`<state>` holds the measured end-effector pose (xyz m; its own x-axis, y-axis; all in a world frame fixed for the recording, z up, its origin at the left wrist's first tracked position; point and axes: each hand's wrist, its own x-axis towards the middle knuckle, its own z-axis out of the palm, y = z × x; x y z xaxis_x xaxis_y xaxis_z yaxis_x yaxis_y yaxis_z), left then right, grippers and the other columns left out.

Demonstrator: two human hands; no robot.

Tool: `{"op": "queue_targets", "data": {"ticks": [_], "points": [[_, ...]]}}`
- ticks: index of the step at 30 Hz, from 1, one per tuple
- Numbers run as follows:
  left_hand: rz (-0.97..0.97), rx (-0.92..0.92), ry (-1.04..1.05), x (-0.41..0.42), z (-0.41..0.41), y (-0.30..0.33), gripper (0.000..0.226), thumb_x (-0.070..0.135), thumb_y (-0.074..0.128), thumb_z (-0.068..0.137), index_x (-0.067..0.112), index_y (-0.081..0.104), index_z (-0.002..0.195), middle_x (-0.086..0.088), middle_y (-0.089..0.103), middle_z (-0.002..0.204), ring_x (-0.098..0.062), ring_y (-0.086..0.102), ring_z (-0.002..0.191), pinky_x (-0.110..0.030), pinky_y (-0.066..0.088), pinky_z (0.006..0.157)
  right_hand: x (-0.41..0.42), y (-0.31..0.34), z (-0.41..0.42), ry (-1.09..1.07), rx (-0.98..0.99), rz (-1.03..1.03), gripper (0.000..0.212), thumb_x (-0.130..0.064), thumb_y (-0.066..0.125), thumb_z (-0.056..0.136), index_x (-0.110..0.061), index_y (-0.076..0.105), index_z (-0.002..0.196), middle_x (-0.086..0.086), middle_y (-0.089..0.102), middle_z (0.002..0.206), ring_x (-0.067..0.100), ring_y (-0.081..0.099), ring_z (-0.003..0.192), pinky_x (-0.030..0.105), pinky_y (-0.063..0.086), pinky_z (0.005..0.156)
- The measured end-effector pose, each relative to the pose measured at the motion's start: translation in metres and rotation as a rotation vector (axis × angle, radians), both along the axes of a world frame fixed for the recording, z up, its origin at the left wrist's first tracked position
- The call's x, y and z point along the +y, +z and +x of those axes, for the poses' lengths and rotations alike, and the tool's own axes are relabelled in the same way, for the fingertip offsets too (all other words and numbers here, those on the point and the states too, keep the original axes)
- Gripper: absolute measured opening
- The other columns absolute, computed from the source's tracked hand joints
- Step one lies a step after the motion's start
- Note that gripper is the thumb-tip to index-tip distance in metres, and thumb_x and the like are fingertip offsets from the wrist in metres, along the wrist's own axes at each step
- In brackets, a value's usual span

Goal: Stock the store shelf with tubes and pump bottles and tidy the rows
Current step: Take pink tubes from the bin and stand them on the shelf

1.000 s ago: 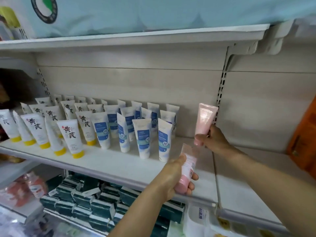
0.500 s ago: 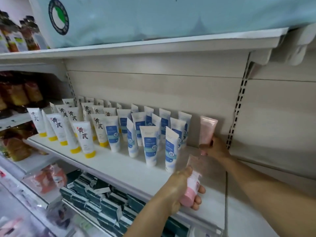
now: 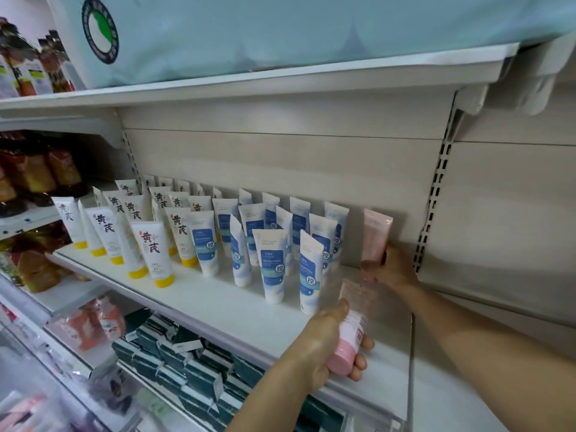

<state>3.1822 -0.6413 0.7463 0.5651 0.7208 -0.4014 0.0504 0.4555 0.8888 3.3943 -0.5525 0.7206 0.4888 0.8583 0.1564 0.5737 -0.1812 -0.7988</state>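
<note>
My right hand (image 3: 391, 268) grips the lower end of a pink tube (image 3: 376, 233) that stands upright, cap down, at the back of the white shelf (image 3: 218, 302), just right of the blue-and-white tubes (image 3: 271, 263). My left hand (image 3: 330, 344) holds a second pink tube (image 3: 350, 332) by its pink cap end over the shelf's front edge, its flat end pointing up and back. Rows of white tubes with yellow caps (image 3: 152, 254) fill the shelf's left part.
A slotted upright (image 3: 434, 194) sits just right of my right hand, with bare back panel beyond it. The upper shelf (image 3: 249, 85) carries a large pale blue package. Dark green boxes (image 3: 193, 366) fill the shelf below, and snack packets (image 3: 37, 169) stand at left.
My right hand has lowered its pink tube and set it upright at the back of the shelf. The left hand keeps its tube near the front edge. The camera has shifted right.
</note>
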Motion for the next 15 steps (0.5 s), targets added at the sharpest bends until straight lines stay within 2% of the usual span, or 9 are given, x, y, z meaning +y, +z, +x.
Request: {"op": "queue_targets", "data": {"ticks": [3, 5, 8, 10, 12, 14, 15], "points": [[0.005, -0.001, 0.005, 0.0, 0.0, -0.001, 0.036, 0.04, 0.031, 0.105, 0.012, 0.045, 0.122, -0.013, 0.066, 0.076, -0.02, 0.053, 0.044, -0.024, 0.044, 0.037, 0.0, 0.0, 0.001, -0.001, 0.013, -0.006, 0.046, -0.015, 0.078, 0.077, -0.009, 0.06, 0.119, 0.013, 0.069, 0.112, 0.03, 0.067, 0.097, 0.044, 0.055, 0.084], [0.002, -0.003, 0.012, 0.0, 0.001, -0.002, 0.038, 0.041, 0.03, 0.105, 0.011, 0.046, 0.122, -0.014, 0.066, 0.077, -0.02, 0.053, 0.044, -0.024, 0.044, 0.037, -0.001, 0.0, 0.002, 0.007, 0.017, -0.008, 0.049, -0.016, 0.081, 0.074, -0.009, 0.06, 0.118, 0.011, 0.068, 0.109, 0.029, 0.066, 0.096, 0.04, 0.054, 0.082], [-0.004, -0.019, 0.021, -0.001, 0.002, -0.001, 0.04, 0.043, 0.029, 0.105, 0.011, 0.048, 0.119, -0.014, 0.066, 0.076, -0.02, 0.052, 0.044, -0.023, 0.043, 0.037, -0.006, 0.0, 0.007, -0.017, 0.002, -0.047, 0.048, -0.018, 0.085, 0.068, -0.007, 0.06, 0.107, 0.007, 0.066, 0.098, 0.026, 0.064, 0.089, 0.03, 0.047, 0.07], [-0.011, -0.029, 0.031, -0.001, 0.004, -0.001, 0.043, 0.044, 0.027, 0.105, 0.01, 0.05, 0.115, -0.013, 0.066, 0.077, -0.02, 0.051, 0.043, -0.023, 0.041, 0.037, -0.009, -0.003, 0.012, -0.04, -0.035, -0.055, 0.041, -0.02, 0.085, 0.068, -0.005, 0.06, 0.097, 0.011, 0.066, 0.095, 0.026, 0.064, 0.085, 0.028, 0.042, 0.062], [-0.026, -0.05, 0.051, -0.002, 0.007, -0.002, 0.044, 0.045, 0.028, 0.104, 0.01, 0.052, 0.115, -0.014, 0.066, 0.079, -0.02, 0.05, 0.044, -0.022, 0.04, 0.037, -0.012, -0.008, 0.019, -0.056, -0.067, -0.061, 0.039, -0.026, 0.082, 0.072, -0.002, 0.061, 0.095, 0.014, 0.067, 0.092, 0.029, 0.066, 0.082, 0.03, 0.047, 0.064], [-0.045, -0.069, 0.062, -0.002, 0.012, -0.004, 0.042, 0.044, 0.029, 0.104, 0.011, 0.054, 0.112, -0.015, 0.067, 0.08, -0.02, 0.049, 0.045, -0.022, 0.038, 0.038, -0.018, -0.009, 0.024, -0.055, -0.048, -0.065, 0.029, -0.03, 0.075, 0.078, -0.005, 0.063, 0.088, 0.012, 0.067, 0.078, 0.026, 0.067, 0.065, 0.033, 0.055, 0.063], [-0.043, -0.073, 0.064, -0.004, 0.014, -0.003, 0.04, 0.042, 0.03, 0.104, 0.011, 0.055, 0.11, -0.015, 0.067, 0.081, -0.02, 0.048, 0.045, -0.021, 0.037, 0.038, -0.023, -0.007, 0.024, -0.041, -0.013, -0.056, 0.023, -0.027, 0.072, 0.083, -0.006, 0.064, 0.082, 0.01, 0.065, 0.068, 0.021, 0.064, 0.053, 0.032, 0.055, 0.057]]}}
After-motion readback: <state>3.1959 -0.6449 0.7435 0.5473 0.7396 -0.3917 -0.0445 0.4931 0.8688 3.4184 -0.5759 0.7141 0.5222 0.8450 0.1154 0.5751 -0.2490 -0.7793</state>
